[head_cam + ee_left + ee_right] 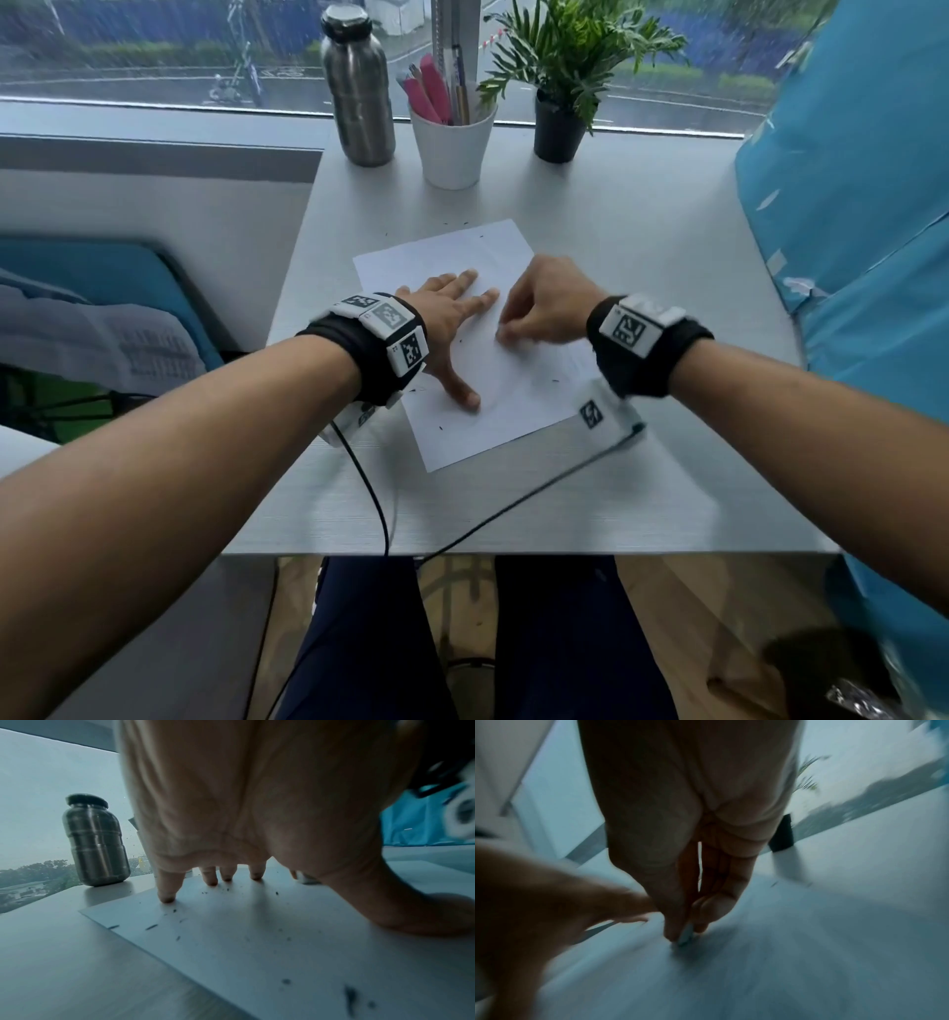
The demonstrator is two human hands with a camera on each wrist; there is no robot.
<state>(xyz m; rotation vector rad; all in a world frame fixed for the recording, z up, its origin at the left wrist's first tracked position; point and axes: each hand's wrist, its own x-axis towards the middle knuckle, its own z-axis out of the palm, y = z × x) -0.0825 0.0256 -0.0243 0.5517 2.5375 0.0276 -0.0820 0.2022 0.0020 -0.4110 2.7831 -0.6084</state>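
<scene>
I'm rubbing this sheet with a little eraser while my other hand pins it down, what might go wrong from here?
1. The left hand pins the paper only with fingertips and thumb; a hard stroke away from them may buckle or crease it.
2. Loose dark crumbs lie scattered over the sheet; a hand sliding over them might smear it.
3. The right hand pinches the small eraser at its very tip, so it may slip out.
</scene>
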